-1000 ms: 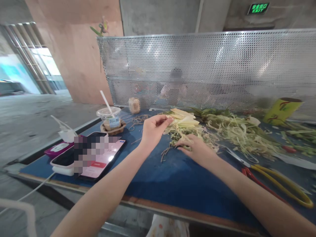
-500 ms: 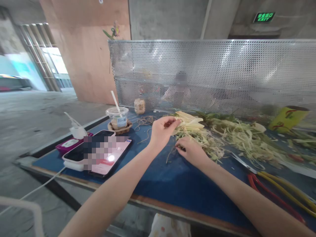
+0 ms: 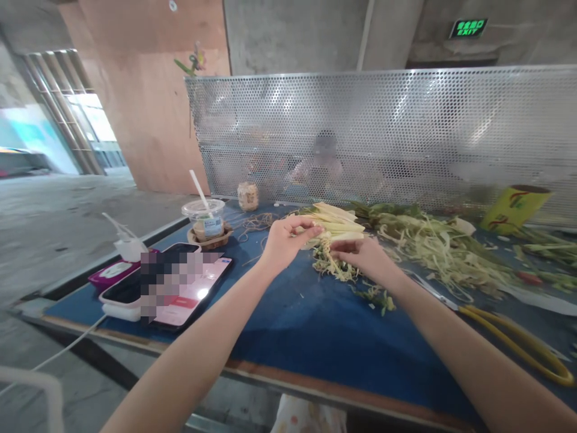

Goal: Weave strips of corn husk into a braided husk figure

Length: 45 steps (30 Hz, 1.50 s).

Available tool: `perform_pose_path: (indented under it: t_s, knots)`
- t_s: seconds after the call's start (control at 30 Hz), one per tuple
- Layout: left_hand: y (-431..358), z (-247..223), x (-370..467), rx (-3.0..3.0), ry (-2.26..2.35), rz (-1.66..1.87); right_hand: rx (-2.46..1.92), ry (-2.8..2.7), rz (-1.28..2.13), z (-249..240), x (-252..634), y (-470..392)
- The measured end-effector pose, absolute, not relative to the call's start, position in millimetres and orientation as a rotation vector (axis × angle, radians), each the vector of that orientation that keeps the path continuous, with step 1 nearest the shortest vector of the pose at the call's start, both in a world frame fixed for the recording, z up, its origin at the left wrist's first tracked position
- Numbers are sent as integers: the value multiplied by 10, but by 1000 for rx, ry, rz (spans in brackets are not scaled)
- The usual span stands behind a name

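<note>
Pale yellow-green husk strips point(image 3: 338, 218) lie in a bundle at the middle of the blue table. My left hand point(image 3: 291, 237) is closed at the bundle's near left side, thumb and fingers pinching the top of a thin braided strand. Close beside it, my right hand point(image 3: 356, 252) is pinched on the same pale braid point(image 3: 328, 245), a little to the right. Below the hands lie curled green and cream scraps point(image 3: 336, 269). The fingertips partly cover the braid.
Scissors with yellow handles point(image 3: 514, 343) lie right, beside a husk pile point(image 3: 433, 252). A yellow can point(image 3: 516, 207) stands behind. On the left are a lidded cup point(image 3: 205, 219), phones point(image 3: 193, 300), a purple tissue pack point(image 3: 117, 270) and twine point(image 3: 256, 224). A person sits beyond the perforated screen point(image 3: 383, 132).
My right hand has moved up beside the left and now pinches the braid. The loose thread that hung near it no longer shows. The view has shifted slightly, and the red handle is out of sight.
</note>
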<state>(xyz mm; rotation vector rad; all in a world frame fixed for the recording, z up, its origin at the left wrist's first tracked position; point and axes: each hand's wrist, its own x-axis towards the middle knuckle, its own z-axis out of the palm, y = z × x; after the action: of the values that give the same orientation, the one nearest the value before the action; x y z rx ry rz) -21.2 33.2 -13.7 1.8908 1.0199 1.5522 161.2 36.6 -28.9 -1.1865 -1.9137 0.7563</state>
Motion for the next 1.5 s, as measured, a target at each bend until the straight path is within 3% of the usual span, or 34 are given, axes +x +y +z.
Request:
perform_pose_path:
  t_s: [0.37,0.67,1.0,1.1,1.3,1.5]
  knots:
    - [264,-69,-230,2234,885,1386,-1268,-1857,556,2,1806,249]
    - [211,-88,-157,2435,732,1404,-1076,-1969,523,34,1665,49]
    - [146,-98,-99,2265,999,1474,-1127,-1953,484,10,1697,23]
    - [155,-125,-94,2231,1057,1500,-1105,-1899,228,-1,1662,-22]
    - [168,-157,-84,2067,981,1470,-839,-2129,-649,-115,1586,-101]
    - [152,-183,-61,1774,1068,1272,-920,-2190,-800,-212,1521,-148]
